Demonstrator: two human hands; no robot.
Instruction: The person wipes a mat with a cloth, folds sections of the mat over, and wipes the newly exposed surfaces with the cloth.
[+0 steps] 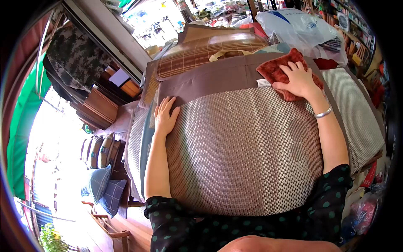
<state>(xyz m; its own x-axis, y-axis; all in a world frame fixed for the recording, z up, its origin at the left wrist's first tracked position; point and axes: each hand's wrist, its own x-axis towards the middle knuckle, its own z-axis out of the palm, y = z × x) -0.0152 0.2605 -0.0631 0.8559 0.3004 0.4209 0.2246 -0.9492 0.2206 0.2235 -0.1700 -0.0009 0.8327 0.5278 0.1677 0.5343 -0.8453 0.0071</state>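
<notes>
A woven mat (235, 147) with a grey-brown fabric border (210, 80) is spread in front of me. My right hand (299, 80) lies with fingers spread on a reddish-brown plush cloth (273, 69), pressing it against the mat's upper right corner. Just left of the cloth a small white label (263, 83) shows on the border. At the mat's upper left edge my left hand (166, 115) rests flat, holding nothing. Both palms face down and are hidden.
Beyond the mat lies a brown bamboo mat (201, 52). A white plastic bag (300, 29) stands at the back right, above another woven mat (354, 113). Blue cushions (98, 182) and a wooden chair (111, 231) are at the left.
</notes>
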